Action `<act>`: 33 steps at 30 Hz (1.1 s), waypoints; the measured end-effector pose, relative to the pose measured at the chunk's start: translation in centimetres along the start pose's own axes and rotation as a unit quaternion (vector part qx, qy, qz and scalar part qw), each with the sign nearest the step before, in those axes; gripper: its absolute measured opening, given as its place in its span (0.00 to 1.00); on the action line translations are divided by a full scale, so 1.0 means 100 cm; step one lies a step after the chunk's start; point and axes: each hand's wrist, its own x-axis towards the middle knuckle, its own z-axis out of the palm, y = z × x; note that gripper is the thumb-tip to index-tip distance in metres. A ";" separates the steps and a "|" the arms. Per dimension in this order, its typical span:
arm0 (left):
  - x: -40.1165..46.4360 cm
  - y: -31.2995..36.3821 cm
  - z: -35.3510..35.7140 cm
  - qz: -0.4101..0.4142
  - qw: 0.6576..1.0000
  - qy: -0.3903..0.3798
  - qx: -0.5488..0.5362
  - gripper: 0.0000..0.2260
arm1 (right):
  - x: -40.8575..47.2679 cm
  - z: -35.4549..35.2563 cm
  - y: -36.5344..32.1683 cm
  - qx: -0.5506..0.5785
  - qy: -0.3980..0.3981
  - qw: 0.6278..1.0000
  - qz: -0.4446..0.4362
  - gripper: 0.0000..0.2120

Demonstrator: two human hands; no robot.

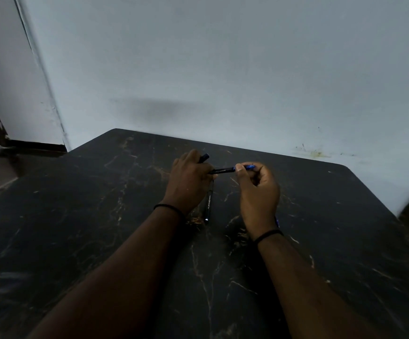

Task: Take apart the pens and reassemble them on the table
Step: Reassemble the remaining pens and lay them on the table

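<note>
Pens are what both hands are busy with, held up just above the middle of the dark table. Between the two hands runs a black barrel (221, 170) with pale lettering on it, lying roughly level. The right hand (257, 192) has its thumb and forefinger pinched on a blue piece (247, 167) at the barrel's right end, where blue meets black; the other fingers of that hand are curled in toward the palm. I cannot tell whether the blue piece is seated in the barrel or only touching it. The left hand (190, 181) is closed round the barrel's other end, knuckles toward me, fingers curled under and out of sight. Out of the top of that same fist pokes a second dark pen end (204, 158), angled up and away toward the wall.

Below the left hand another black pen (209, 203) lies on the table, running toward me, its upper end hidden under the hand and its near tip catching a little light. Just past the right wrist a sliver of something blue (277, 221) shows on the tabletop, mostly covered by the arm.

Each wrist wears a thin black band, the left (168, 206) and the right (268, 234). The table (100, 216) is black marble-look with pale brownish veins, pushed against a plain grey-white wall (223, 69) with a few scuff marks low on the right.
</note>
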 end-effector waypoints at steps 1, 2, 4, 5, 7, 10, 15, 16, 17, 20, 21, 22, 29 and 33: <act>0.000 0.001 0.000 0.001 1.000 0.000 -0.005 0.05 | 0.001 -0.001 0.000 0.007 0.004 1.000 0.001 0.05; 0.001 0.002 0.000 0.003 1.000 -0.002 -0.012 0.06 | 0.002 -0.001 0.000 0.016 0.009 1.000 0.005 0.04; 0.002 0.003 0.000 0.010 0.999 -0.010 -0.032 0.06 | 0.004 -0.002 -0.001 0.045 0.016 0.999 0.022 0.01; 0.002 0.003 0.000 0.015 0.999 -0.016 -0.040 0.07 | 0.005 -0.002 -0.002 0.070 0.017 0.997 0.035 0.02; 0.001 0.005 0.001 0.022 0.998 -0.028 -0.052 0.07 | 0.009 -0.002 -0.004 0.128 0.009 0.990 0.060 0.07; 0.001 0.005 0.003 0.021 0.997 -0.034 -0.063 0.08 | 0.011 -0.003 -0.006 0.155 -0.020 0.985 0.069 0.14; 0.001 0.007 0.001 0.026 0.997 -0.038 -0.064 0.09 | 0.009 -0.003 -0.010 0.158 -0.039 0.984 0.068 0.10; 0.001 0.008 0.001 0.026 0.997 -0.042 -0.063 0.09 | 0.010 -0.003 -0.011 0.168 -0.029 0.983 0.073 0.08; 0.000 0.009 0.001 0.024 0.997 -0.047 -0.063 0.09 | 0.010 -0.004 -0.011 0.179 -0.016 0.981 0.079 0.07; 0.000 0.011 0.002 0.026 0.996 -0.061 -0.063 0.10 | 0.011 -0.005 -0.011 0.189 0.018 0.978 0.084 0.09; 0.000 0.011 0.003 0.026 0.996 -0.064 -0.064 0.10 | 0.011 -0.005 -0.011 0.187 0.021 0.979 0.085 0.10; 0.000 0.011 0.003 0.024 0.995 -0.065 -0.066 0.11 | 0.010 -0.005 -0.013 0.187 0.017 0.979 0.086 0.10; -0.001 0.010 0.001 0.012 0.996 -0.048 -0.080 0.10 | 0.008 -0.004 -0.014 0.167 -0.043 0.982 0.083 0.13; -0.001 0.010 0.003 0.014 0.996 -0.060 -0.072 0.10 | 0.008 -0.003 -0.010 0.184 0.001 0.979 0.088 0.06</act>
